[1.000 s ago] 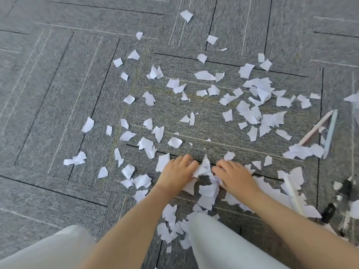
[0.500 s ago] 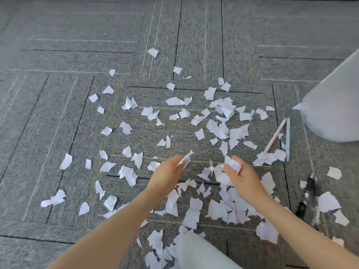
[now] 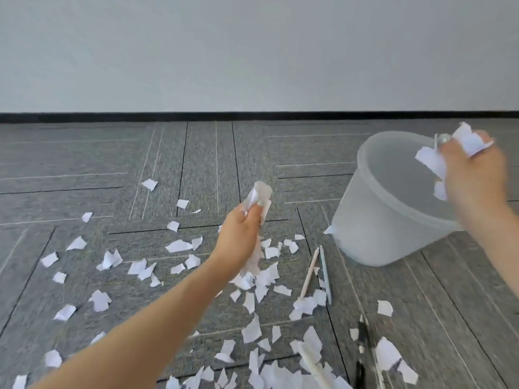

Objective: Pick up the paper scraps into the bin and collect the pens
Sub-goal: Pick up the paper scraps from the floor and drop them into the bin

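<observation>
Several white paper scraps [image 3: 179, 245] lie scattered over the grey carpet. My left hand [image 3: 241, 234] is raised above the floor, clenched around a bunch of scraps. My right hand [image 3: 474, 169] grips another bunch of scraps directly over the open mouth of the translucent bin [image 3: 373, 220] at the right. A pink pen [image 3: 309, 273] and a light blue pen [image 3: 325, 273] lie side by side left of the bin. A black pen [image 3: 362, 341] lies nearer me, and a white pen [image 3: 314, 363] rests among scraps at the bottom edge.
The grey carpet tiles [image 3: 84, 175] run to a black skirting strip [image 3: 196, 117] under a pale wall [image 3: 224, 51]. The bin stands on the carpet about an arm's length to my right.
Both hands closed on scraps and rose from the floor. My right hand swung right to above the bin, my left followed partway. The view tilted up, showing the wall.
</observation>
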Available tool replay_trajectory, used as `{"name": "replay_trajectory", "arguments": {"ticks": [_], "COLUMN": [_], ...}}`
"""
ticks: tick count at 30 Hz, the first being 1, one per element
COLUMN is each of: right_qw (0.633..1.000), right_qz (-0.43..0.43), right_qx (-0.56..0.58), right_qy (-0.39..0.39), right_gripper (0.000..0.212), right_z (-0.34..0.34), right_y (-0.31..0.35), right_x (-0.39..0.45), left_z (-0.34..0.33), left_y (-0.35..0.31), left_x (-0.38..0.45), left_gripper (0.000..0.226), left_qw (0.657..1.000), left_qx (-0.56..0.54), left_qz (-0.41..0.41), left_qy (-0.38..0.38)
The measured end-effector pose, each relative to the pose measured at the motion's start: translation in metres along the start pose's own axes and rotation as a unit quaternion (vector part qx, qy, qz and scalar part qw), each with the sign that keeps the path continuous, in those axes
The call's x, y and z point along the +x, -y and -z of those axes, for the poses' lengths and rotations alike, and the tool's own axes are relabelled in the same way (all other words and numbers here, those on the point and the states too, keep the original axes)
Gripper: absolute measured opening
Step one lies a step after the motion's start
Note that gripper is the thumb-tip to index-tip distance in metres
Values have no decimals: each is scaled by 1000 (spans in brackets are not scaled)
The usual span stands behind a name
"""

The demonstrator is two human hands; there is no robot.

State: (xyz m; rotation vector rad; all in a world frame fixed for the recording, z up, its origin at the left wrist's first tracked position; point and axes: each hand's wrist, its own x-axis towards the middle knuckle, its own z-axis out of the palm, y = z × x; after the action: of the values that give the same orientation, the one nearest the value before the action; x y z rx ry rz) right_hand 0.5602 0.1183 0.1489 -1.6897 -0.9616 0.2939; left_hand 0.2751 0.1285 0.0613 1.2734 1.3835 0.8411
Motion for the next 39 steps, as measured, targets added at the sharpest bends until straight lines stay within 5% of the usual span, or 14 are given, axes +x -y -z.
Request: {"name": "replay_trajectory", "arguments": {"ticks": [4, 7, 10, 12, 17, 21, 27, 39], "right_qw": [992, 947, 924, 941, 988, 990, 990, 992], "right_qz": [-58, -119, -152, -114, -62, -94, -107, -68], "right_qx": [-105, -257, -263, -245, -95, -39, -27, -87], "right_qy": [32, 149, 230, 202, 101, 96, 88, 58], "right_gripper": [15, 38, 68, 67, 26, 16, 19, 19], "right_z": [24, 31, 35, 39, 50, 55, 60, 42], "right_y": [-29, -59, -69, -68, -70, -82, -86, -58], "right_x": [60, 77, 79, 73, 38, 14, 7, -39], "left_z": [-38, -78, -124, -153, -211, -237, -238, -187], "left_y": [-65, -112, -157, -178, -183, -161, -147, -119], "left_x": [23, 34, 46, 51, 60, 75, 80, 62], "left_gripper": [32, 31, 27, 25, 40, 42, 59, 25], "left_qw": [998, 995, 988, 987, 980, 990, 947, 973], "left_qx": [-36, -50, -98, -112, -152, 23, 189, -139], "left_qz": [-45, -56, -69, -60, 23, 12, 64, -12], "left_qy": [28, 70, 95, 97, 125, 139, 252, 183]}}
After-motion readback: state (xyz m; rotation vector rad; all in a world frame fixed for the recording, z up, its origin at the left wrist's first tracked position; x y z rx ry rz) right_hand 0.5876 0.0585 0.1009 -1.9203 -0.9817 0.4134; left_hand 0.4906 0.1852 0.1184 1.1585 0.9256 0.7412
